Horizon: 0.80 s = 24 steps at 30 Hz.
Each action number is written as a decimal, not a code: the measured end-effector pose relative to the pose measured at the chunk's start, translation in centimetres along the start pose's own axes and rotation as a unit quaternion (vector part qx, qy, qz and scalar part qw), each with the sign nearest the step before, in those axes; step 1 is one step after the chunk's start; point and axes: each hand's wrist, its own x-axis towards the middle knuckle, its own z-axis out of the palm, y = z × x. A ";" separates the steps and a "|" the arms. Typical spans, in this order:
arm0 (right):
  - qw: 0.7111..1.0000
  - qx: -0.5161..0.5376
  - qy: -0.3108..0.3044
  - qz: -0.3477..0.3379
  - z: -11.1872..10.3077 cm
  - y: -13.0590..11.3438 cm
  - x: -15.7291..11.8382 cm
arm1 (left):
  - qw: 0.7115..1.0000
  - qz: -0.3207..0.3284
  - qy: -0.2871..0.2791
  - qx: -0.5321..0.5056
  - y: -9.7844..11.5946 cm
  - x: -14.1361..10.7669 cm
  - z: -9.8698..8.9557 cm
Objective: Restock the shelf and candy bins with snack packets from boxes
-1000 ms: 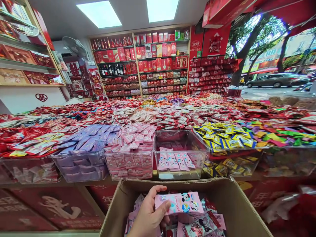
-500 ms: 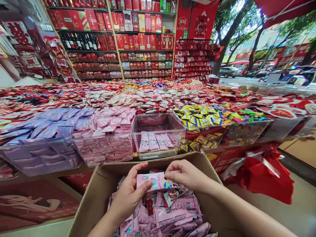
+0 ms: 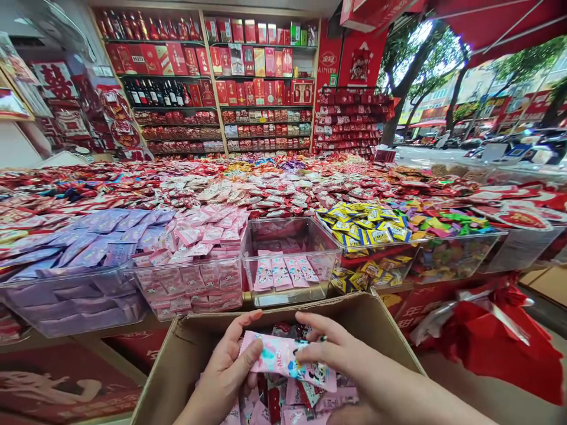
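Note:
My left hand (image 3: 224,369) holds a pink candy packet (image 3: 283,360) with cartoon figures by its left end, thumb pressed on top. Over the packet's right part, my right hand (image 3: 354,363) has its fingers spread, with the fingertips close to or touching the wrapper. Both hands are above an open cardboard box (image 3: 162,378). Inside it lies a heap of pink packets (image 3: 296,413) with some red ones among them, partly hidden by my hands.
Beyond the box stands a clear bin (image 3: 292,292) with a row of pink packets. Beside it are bins of pink packets (image 3: 190,283), purple packets (image 3: 88,301) and yellow candies (image 3: 367,224). A red bag (image 3: 509,342) hangs at the right.
My right fingers have spread from their pinch on the packet's right end. The packet now tilts down to the right. The view has shifted, so the scene sits lower.

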 end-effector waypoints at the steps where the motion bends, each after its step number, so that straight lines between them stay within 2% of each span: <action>1: 0.997 -0.070 0.003 -0.039 -0.4 -0.4 0.0 | 1.000 -0.005 -0.001 -0.024 0.1 -0.1 0.1; 4: 0.962 -0.218 0.038 -0.160 -1.1 -1.3 0.2 | 0.996 -0.022 0.002 -0.088 0.6 -0.4 0.6; 7: 0.927 -0.276 0.097 -0.235 -2.6 -1.7 0.3 | 0.989 -0.028 0.020 -0.144 1.0 -0.7 0.8; 10: 0.899 -0.315 0.215 -0.217 -5.6 -1.8 1.1 | 0.986 -0.018 0.043 -0.158 1.1 -0.7 0.7; 12: 0.880 -0.349 0.283 -0.157 -8.0 -1.4 2.8 | 0.990 -0.019 0.046 -0.129 0.9 -0.6 0.6; 13: 0.874 -0.369 0.292 -0.119 -9.1 -1.0 4.0 | 0.993 -0.023 0.041 -0.110 0.7 -0.4 0.5; 15: 0.877 -0.409 0.248 -0.031 -10.8 0.3 7.0 | 0.997 -0.038 0.012 -0.070 0.2 -0.1 0.5; 18: 0.886 -0.447 0.104 0.064 -11.8 3.0 11.8 | 0.998 -0.052 -0.035 -0.015 -0.8 0.4 0.4; 21: 0.884 -0.460 -0.023 0.079 -11.3 5.3 15.1 | 0.996 -0.055 -0.059 0.021 -1.8 0.5 0.1; 24: 0.875 -0.462 -0.122 0.078 -10.1 6.7 16.7 | 0.995 -0.060 -0.070 0.041 -2.4 0.5 -0.3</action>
